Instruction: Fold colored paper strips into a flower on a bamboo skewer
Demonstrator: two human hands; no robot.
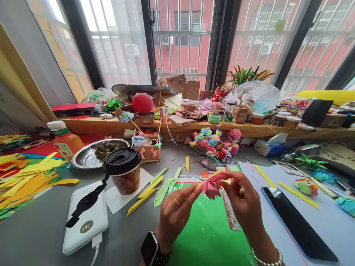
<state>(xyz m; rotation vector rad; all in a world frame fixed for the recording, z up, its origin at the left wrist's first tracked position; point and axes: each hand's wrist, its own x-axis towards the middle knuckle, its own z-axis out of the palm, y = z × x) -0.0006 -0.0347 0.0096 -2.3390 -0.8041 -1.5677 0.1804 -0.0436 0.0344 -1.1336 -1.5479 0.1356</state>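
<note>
Between my two hands is a pink folded-paper flower (211, 188), held above a green sheet (206, 229). My left hand (177, 207) pinches its left side, with a ring on one finger and a watch at the wrist. From the other side my right hand (244, 195) grips the flower's upper right edge with bent fingers. A bit of yellow paper shows along the flower's top. Under my right hand lies a ruler-like strip with red marks (230, 212). Folded light green strips (163, 192) and yellow strips (144, 197) rest left of the sheet.
A lidded coffee cup (126, 181) and a white power bank (87, 221) with a cable stand at the left, near a metal plate (83, 157) of round dark fruit. A phone (296, 221) lies at the right. Crocheted-looking flowers (208, 142) stand behind; paper strips (30, 177) pile far left.
</note>
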